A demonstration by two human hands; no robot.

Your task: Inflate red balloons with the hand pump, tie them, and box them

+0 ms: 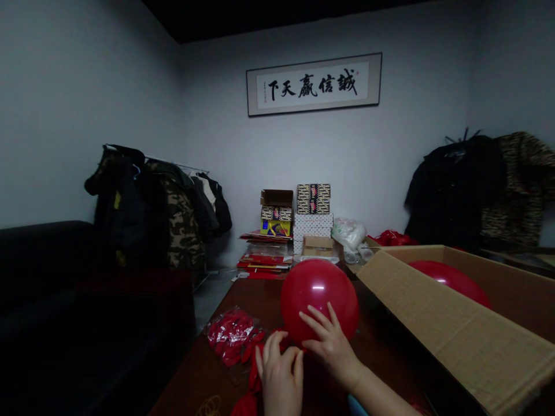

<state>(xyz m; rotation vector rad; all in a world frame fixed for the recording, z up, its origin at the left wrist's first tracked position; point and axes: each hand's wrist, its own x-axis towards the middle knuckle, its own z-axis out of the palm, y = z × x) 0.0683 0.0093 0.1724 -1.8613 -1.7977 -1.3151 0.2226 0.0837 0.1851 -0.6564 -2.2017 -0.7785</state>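
Observation:
An inflated red balloon stands over the dark table in front of me. My left hand is closed at its lower left, thumb and forefinger pinched together by the balloon's neck, which the fingers mostly hide. Spread fingers of my right hand lie against the balloon's near side, with the thumb close to the neck. Left of my left hand is a clear plastic bag of uninflated red balloons. More loose red balloons lie partly hidden behind that hand.
To the right, an open cardboard box holds another inflated red balloon. Thin rubber bands lie at the table's near edge. Stacked boxes and red flat packages stand at the far end. A black sofa is left.

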